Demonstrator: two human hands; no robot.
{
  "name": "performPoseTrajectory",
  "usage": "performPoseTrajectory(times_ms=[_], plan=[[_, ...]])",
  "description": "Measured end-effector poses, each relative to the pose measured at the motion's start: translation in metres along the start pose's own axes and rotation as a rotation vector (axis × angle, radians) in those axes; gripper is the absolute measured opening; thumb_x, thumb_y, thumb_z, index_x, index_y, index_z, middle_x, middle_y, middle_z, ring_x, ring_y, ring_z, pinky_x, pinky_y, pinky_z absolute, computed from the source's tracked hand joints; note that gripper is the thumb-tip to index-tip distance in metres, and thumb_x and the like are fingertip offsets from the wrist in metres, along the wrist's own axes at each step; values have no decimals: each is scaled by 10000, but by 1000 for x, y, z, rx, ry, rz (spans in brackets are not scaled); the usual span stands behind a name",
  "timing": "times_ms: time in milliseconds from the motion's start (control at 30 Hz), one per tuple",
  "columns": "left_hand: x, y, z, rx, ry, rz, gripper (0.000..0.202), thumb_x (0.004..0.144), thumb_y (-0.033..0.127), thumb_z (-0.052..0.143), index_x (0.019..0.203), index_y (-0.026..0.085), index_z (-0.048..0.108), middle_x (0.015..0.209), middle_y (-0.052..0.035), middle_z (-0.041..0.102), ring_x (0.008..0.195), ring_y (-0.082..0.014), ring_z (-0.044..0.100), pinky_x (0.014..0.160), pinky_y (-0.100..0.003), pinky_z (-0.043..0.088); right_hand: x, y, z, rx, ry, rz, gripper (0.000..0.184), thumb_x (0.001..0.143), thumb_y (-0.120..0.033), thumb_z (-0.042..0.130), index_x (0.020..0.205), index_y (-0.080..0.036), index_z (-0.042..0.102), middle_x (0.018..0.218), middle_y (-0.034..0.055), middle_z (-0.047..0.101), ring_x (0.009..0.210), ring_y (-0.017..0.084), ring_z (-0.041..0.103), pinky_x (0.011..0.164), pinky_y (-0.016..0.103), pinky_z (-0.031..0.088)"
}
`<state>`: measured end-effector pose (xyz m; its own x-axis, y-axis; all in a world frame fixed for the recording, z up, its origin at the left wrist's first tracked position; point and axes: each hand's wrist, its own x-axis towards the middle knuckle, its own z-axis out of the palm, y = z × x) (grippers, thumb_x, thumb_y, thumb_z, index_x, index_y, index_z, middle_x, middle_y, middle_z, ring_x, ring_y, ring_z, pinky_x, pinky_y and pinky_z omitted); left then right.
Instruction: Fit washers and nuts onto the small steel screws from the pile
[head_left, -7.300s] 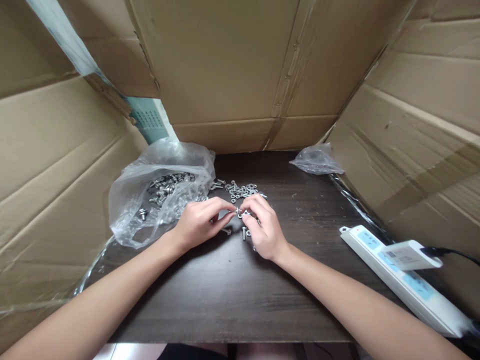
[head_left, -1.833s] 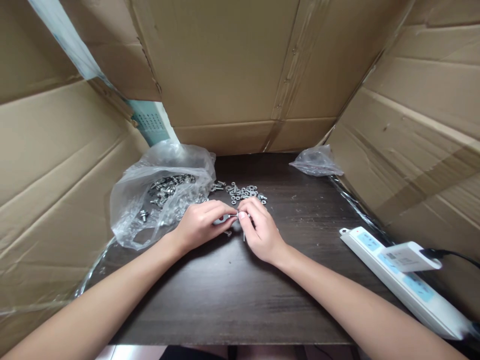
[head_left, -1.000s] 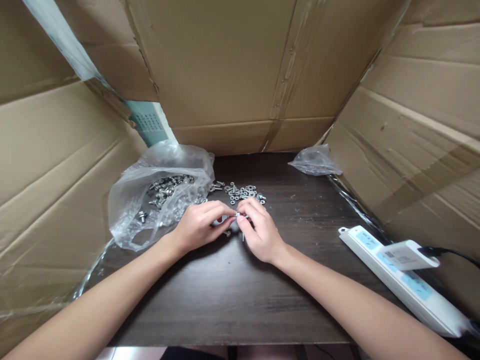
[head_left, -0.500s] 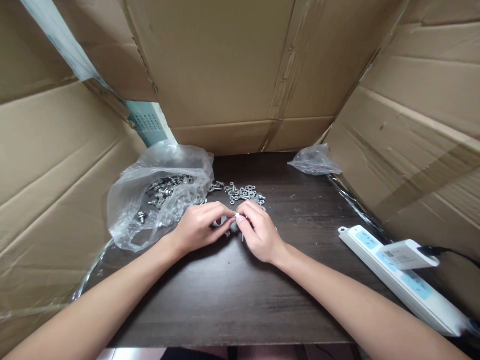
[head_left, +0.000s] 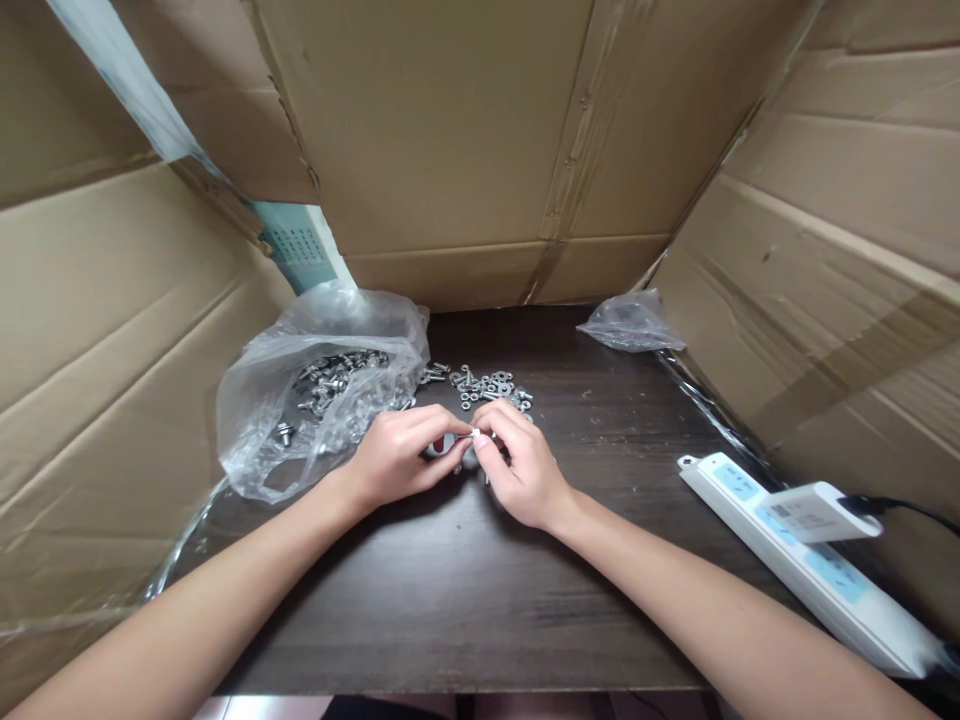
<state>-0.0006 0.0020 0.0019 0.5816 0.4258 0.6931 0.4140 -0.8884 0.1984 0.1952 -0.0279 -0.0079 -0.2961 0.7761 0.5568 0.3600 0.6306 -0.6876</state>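
Both hands meet over the dark table, fingertips nearly touching. My left hand (head_left: 409, 450) is closed in a pinch on a thin screw (head_left: 464, 436), of which only a short length of shaft shows. My right hand (head_left: 521, 465) pinches a small bright nut-like piece (head_left: 476, 433) at the screw's end; its exact shape is too small to tell. Just beyond the fingers lies a loose pile of nuts, washers and screws (head_left: 491, 387). A few more metal bits lie beneath the hands, mostly hidden by them.
An open clear plastic bag (head_left: 251, 420) full of metal screws lies at the left. A small crumpled bag (head_left: 632, 322) sits at the back right. Along the right edge runs a white power strip (head_left: 780, 540) with a plugged-in adapter (head_left: 821, 512). Cardboard walls (head_left: 450, 130) surround the table (head_left: 450, 600).
Both hands keep their pinch at nearly the same spot. The fingers have shifted slightly, and a little more of the screw's shaft shows between them.
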Motion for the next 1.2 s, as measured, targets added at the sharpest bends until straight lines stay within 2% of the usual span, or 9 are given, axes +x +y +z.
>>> performPoseTrajectory(times_ms=[167,367,467,1200], plan=[[0,0,0,4,-2,3,94,967,211,605,942,158,679,730,1,693,551,-84,599,524,-197,457,0,0,0,-14,-4,5,193,982,-213,450,792,-222,486,829,47,569,776,196,540,723,353,451],[0,1,-1,-5,7,3,86,961,199,601,961,164,680,780,-10,721,570,-86,620,543,-195,482,-2,0,0,-1,19,-8,145,980,-194,469,859,-212,549,1022,106,658,944,229,622,807,384,506],[0,1,0,2,9,4,89,961,205,599,959,167,679,777,-8,721,565,-86,618,539,-195,480,-2,1,0,-11,15,-4,144,978,-192,476,869,-212,568,1056,115,678,995,241,641,826,396,519],[-1,1,0,8,13,9,65,958,190,622,960,154,676,782,-9,719,574,-86,616,545,-197,461,-1,1,1,13,18,-5,158,981,-199,460,840,-216,530,915,74,628,853,209,587,778,362,475]])
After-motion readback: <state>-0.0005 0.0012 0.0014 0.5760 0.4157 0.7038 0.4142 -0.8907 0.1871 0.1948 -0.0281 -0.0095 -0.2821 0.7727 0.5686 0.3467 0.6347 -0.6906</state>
